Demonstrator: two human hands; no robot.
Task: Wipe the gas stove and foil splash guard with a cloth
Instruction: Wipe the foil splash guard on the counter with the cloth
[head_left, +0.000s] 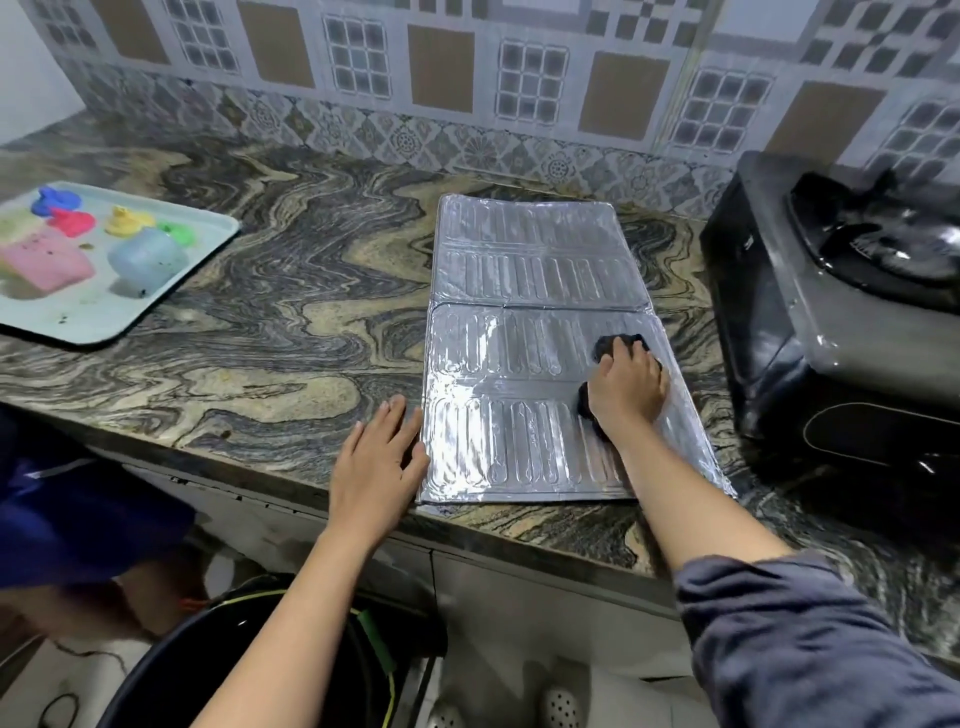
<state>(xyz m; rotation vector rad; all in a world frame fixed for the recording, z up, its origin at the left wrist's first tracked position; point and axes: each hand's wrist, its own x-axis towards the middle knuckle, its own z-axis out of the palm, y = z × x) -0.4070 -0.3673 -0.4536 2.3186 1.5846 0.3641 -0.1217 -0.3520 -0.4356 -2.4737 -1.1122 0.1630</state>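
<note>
The silver foil splash guard (524, 332) lies flat and unfolded on the marble counter, in the middle of the view. My right hand (628, 389) presses a dark cloth (608, 347) onto the guard's near right panel; the cloth shows only at my fingertips and under my palm. My left hand (376, 462) rests flat on the counter, fingers spread, touching the guard's near left edge. The black gas stove (810, 322) stands to the right of the guard, its burner at the frame's right edge.
A pale blue tray (156, 306) with colourful plastic cups and lids sits at the far left of the counter. Patterned tile wall runs behind. A black bucket (208, 654) with a hose is on the floor below the counter edge.
</note>
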